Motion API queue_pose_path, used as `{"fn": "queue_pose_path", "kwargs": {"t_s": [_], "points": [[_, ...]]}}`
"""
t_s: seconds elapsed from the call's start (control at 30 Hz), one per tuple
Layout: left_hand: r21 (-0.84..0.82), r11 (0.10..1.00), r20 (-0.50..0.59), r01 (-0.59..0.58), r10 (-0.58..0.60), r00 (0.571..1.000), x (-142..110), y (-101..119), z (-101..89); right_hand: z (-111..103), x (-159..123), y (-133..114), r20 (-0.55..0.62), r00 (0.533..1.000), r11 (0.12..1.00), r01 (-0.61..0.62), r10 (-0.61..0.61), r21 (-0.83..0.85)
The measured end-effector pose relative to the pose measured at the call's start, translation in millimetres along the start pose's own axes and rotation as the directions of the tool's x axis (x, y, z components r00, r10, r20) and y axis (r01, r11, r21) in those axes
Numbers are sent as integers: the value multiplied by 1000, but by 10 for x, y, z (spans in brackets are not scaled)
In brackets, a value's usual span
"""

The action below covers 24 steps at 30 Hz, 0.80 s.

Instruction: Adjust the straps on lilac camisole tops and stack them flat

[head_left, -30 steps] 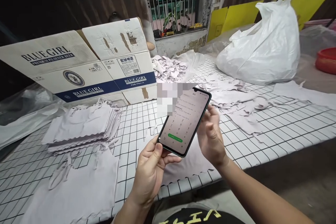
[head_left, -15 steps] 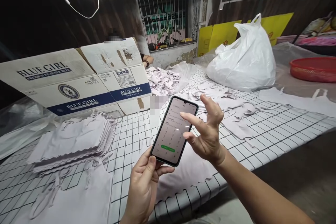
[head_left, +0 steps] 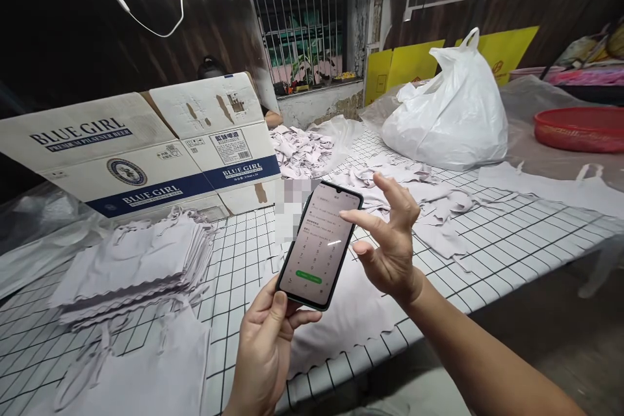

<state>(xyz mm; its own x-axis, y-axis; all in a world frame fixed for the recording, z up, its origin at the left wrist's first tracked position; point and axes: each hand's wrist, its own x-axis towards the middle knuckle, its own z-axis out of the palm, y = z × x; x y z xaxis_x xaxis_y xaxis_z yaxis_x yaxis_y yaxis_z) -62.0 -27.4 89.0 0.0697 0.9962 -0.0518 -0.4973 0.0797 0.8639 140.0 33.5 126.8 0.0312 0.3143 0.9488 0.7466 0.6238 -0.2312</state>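
My left hand [head_left: 266, 344] grips the lower end of a black smartphone [head_left: 319, 244], which is tilted up with a lit dial-pad screen. My right hand [head_left: 390, 240] hovers just right of the screen with fingers spread, the index fingertip at the phone's right edge. Both hands are above a grid-patterned table [head_left: 517, 240]. A flat pale lilac cloth piece [head_left: 341, 318] lies on the table under the phone.
A stack of pale cloth pieces [head_left: 141, 260] lies at left, more pieces [head_left: 146, 370] in front. A "BLUE GIRL" cardboard box [head_left: 146, 143] stands behind. Loose scraps [head_left: 302, 149], a full white plastic bag [head_left: 448, 110] and a red basin [head_left: 580, 130] lie further right.
My right hand came out from behind the phone to its right side and spread its fingers over the screen. The view tilted up slightly; the phone stays in my left hand.
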Motion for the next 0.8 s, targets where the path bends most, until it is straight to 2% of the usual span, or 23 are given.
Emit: {"fn": "queue_pose_path", "kwargs": {"t_s": [0.13, 0.23, 0.33, 0.47, 0.8], "points": [[-13, 1000, 19, -7, 7, 1000, 9, -3, -15, -3, -25, -23, 23, 1000, 1000, 4, -3, -26], [-19, 1000, 24, 0, 0, 1000, 10, 5, -23, -29, -48, -81, 57, 997, 998, 47, -48, 29], [-28, 1000, 22, 7, -7, 1000, 11, 7, -26, -71, -59, -105, 28, 999, 996, 40, -42, 84], [-43, 999, 11, 1, -1, 1000, 9, 1, -25, -92, -55, -56, -32, 999, 998, -9, 10, 58], [-40, 999, -6, -5, 4, 1000, 0, 32, -6, -77, -45, -32, -45, 997, 998, 60, -61, -23]]}}
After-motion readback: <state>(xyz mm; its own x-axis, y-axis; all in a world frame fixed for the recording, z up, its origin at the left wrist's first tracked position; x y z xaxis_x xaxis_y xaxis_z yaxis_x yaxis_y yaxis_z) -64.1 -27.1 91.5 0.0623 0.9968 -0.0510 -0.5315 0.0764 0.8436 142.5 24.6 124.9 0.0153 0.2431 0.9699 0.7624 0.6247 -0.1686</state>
